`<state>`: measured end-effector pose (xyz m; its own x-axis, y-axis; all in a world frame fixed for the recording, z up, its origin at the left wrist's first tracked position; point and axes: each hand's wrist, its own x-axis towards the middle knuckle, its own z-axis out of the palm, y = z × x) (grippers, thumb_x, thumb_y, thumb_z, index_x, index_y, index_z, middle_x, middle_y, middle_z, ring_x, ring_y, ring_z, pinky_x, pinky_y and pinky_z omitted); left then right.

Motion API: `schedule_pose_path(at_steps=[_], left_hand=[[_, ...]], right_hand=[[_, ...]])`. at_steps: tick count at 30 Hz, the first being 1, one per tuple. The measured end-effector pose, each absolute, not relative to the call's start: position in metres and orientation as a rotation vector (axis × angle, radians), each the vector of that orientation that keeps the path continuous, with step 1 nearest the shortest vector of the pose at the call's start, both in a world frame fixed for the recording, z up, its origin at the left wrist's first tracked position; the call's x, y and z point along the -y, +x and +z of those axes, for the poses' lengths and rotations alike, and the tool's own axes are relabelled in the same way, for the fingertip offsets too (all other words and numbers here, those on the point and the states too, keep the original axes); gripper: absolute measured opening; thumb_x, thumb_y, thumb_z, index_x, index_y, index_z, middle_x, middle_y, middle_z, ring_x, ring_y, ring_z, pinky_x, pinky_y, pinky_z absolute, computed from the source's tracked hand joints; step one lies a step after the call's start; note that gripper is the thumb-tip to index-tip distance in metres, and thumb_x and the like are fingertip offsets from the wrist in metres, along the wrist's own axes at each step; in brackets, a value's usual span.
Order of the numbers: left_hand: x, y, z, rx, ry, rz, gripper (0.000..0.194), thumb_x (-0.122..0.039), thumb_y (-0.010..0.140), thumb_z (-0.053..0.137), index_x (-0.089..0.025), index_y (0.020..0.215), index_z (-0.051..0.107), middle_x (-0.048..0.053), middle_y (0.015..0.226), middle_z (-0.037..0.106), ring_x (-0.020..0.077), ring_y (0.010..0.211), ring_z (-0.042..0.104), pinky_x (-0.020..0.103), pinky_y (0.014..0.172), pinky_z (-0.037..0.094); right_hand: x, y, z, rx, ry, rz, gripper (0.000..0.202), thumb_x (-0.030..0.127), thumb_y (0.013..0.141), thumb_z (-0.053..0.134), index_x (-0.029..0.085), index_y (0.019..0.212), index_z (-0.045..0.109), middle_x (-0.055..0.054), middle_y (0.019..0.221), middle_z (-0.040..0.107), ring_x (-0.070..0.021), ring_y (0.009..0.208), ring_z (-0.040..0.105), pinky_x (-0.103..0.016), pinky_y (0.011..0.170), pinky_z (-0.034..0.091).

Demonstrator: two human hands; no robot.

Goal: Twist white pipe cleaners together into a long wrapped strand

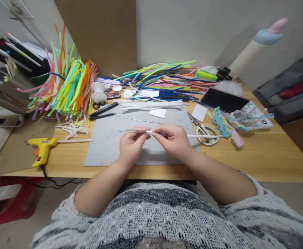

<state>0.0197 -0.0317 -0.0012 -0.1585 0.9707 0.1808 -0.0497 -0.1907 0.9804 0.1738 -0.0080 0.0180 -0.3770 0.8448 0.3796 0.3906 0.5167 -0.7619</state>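
Over the grey cutting mat, my left hand and my right hand meet fingertip to fingertip. Between them is a small white fuzzy piece, pinched from both sides. Thin metal wire runs out leftward past my left hand's fingers. A white pipe cleaner sticks out to the right from behind my right hand, crossing over the scissors. Several white pipe cleaners lie along the mat's back edge, with loose wires in front of them.
A yellow glue gun lies at the left, its cord hanging off the table. Scissors, a phone and pastel yarn pieces are at the right. Black markers, a white spool and coloured pipe cleaner bundles stand behind.
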Motion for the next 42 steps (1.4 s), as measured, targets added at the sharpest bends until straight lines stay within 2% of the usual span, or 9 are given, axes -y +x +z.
schedule_pose_path(at_steps=[7,14,19,22,24,30,34,38,42], left_hand=[[0.047,0.027,-0.002,-1.414,1.184,1.433,0.015,-0.031,0.076,0.065,-0.016,0.077,0.065,0.000,0.060,0.062,0.0118,0.055,0.058,0.025,0.058,0.048],[0.049,0.012,-0.003,-1.763,2.034,1.265,0.012,-0.028,0.083,0.055,-0.022,0.080,0.064,0.005,0.081,0.066,0.0175,0.074,0.055,0.032,0.072,0.039],[0.042,0.000,0.002,-1.766,2.257,1.178,0.015,-0.027,0.081,0.057,-0.024,0.067,0.060,0.005,0.081,0.067,0.0238,0.090,0.052,0.040,0.087,0.027],[0.033,-0.005,0.009,-1.625,2.355,1.104,0.013,-0.027,0.082,0.056,-0.024,0.070,0.059,0.004,0.089,0.067,0.0238,0.097,0.052,0.038,0.088,0.028],[0.028,-0.009,0.015,-1.540,2.393,1.034,0.012,-0.026,0.083,0.055,-0.023,0.072,0.058,0.004,0.089,0.066,0.0217,0.092,0.054,0.036,0.086,0.032],[0.017,-0.013,0.026,-1.478,2.104,0.854,0.010,-0.027,0.078,0.059,-0.019,0.072,0.058,0.001,0.070,0.061,0.0142,0.067,0.054,0.026,0.064,0.039],[0.009,-0.011,0.025,-1.400,1.825,0.688,0.011,-0.025,0.074,0.061,-0.018,0.081,0.066,0.001,0.064,0.063,0.0129,0.060,0.054,0.025,0.059,0.041],[0.000,-0.010,0.021,-1.276,1.507,0.481,0.010,-0.025,0.069,0.064,-0.015,0.070,0.066,0.001,0.058,0.062,0.0118,0.053,0.056,0.023,0.054,0.041],[-0.005,-0.009,0.011,-1.083,1.144,0.494,0.017,-0.028,0.062,0.072,-0.013,0.065,0.064,0.001,0.056,0.062,0.0097,0.047,0.056,0.020,0.047,0.038]], right_hand=[[0.014,0.172,0.018,2.151,-0.993,0.298,0.018,0.022,0.086,0.049,0.020,0.084,0.067,-0.001,0.078,0.069,-0.0129,0.073,0.060,-0.025,0.065,0.039],[0.017,0.172,0.018,2.247,-1.112,0.124,0.018,0.024,0.087,0.049,0.021,0.086,0.066,0.000,0.081,0.068,-0.0135,0.073,0.059,-0.026,0.062,0.034],[0.017,0.173,0.021,2.269,-1.164,0.159,0.015,0.023,0.086,0.050,0.021,0.084,0.065,0.001,0.082,0.068,-0.0130,0.075,0.059,-0.026,0.060,0.030],[0.015,0.176,0.023,2.304,-1.181,0.151,0.015,0.024,0.086,0.050,0.021,0.082,0.065,0.000,0.082,0.068,-0.0130,0.074,0.058,-0.026,0.058,0.027],[0.013,0.177,0.024,2.355,-1.178,0.137,0.016,0.024,0.086,0.049,0.021,0.081,0.064,0.001,0.080,0.068,-0.0129,0.072,0.057,-0.027,0.057,0.025],[0.005,0.183,0.027,2.524,-1.067,0.047,0.018,0.021,0.086,0.046,0.020,0.079,0.063,-0.001,0.074,0.064,-0.0123,0.068,0.052,-0.028,0.055,0.019],[-0.001,0.187,0.029,2.635,-0.979,-0.034,0.021,0.019,0.087,0.044,0.018,0.075,0.061,-0.001,0.071,0.063,-0.0117,0.064,0.047,-0.029,0.054,0.017],[-0.010,0.193,0.029,2.744,-0.830,-0.050,0.021,0.016,0.086,0.045,0.019,0.074,0.063,-0.001,0.071,0.063,-0.0118,0.064,0.048,-0.028,0.056,0.021],[-0.020,0.197,0.026,2.667,-0.730,-0.044,0.020,0.019,0.088,0.047,0.023,0.084,0.066,-0.002,0.080,0.066,-0.0147,0.079,0.054,-0.032,0.076,0.032]])
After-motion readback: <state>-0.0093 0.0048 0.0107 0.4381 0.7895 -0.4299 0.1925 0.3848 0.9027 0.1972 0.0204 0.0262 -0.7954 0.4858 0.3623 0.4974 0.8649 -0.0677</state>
